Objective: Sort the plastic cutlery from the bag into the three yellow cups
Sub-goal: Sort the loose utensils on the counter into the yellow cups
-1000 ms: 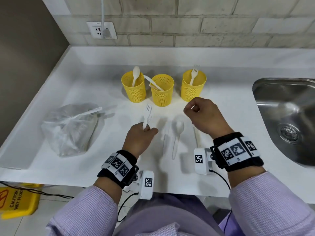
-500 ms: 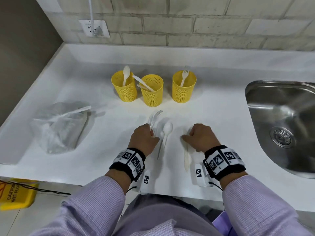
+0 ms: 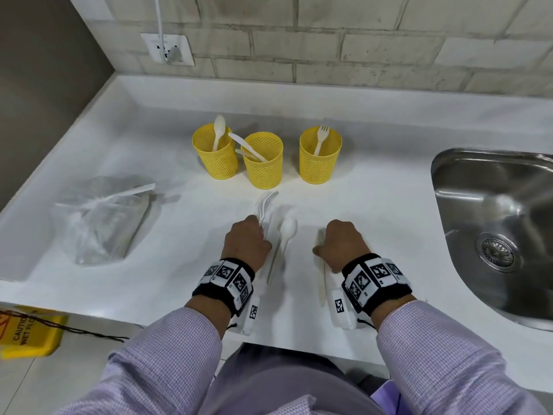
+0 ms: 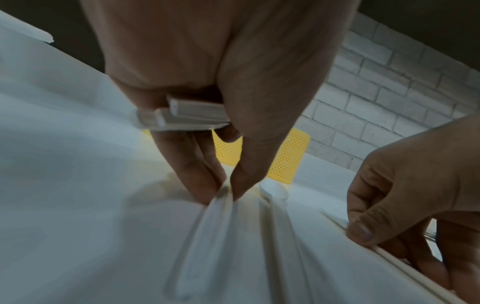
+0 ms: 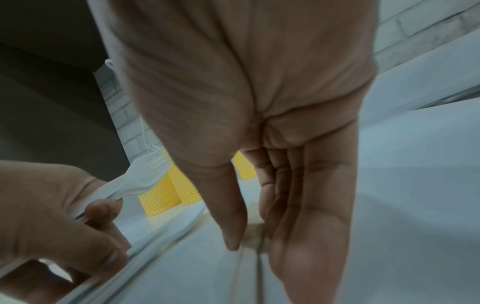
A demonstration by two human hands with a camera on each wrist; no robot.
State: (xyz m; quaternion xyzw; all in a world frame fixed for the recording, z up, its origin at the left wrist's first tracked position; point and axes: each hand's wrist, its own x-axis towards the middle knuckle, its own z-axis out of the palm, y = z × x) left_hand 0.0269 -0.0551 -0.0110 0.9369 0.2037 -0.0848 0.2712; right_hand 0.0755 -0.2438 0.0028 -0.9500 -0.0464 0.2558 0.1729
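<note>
Forks (image 3: 264, 205) are bunched in the left hand (image 3: 247, 244) while its fingers (image 4: 205, 185) pinch another utensil (image 4: 207, 236); the right hand (image 3: 341, 247) pinches a knife (image 3: 321, 265) off the table (image 3: 374, 205); either thin handle could slip.

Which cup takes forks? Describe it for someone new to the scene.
Start at the steel sink and move left along the white counter to the row of three yellow mesh cups. The fork cup stands nearest the sink, apart from the other two, holding one upright white fork.

Three cups (image 3: 263, 158) in a row at 12 o'clock on counter (image 3: 167, 283); bag (image 3: 98, 226) at 9; sink (image 3: 502, 235) at 3; loose spoon (image 3: 286, 235) centre, between left hand (image 3: 247, 244) and right hand (image 3: 344, 247).
</note>
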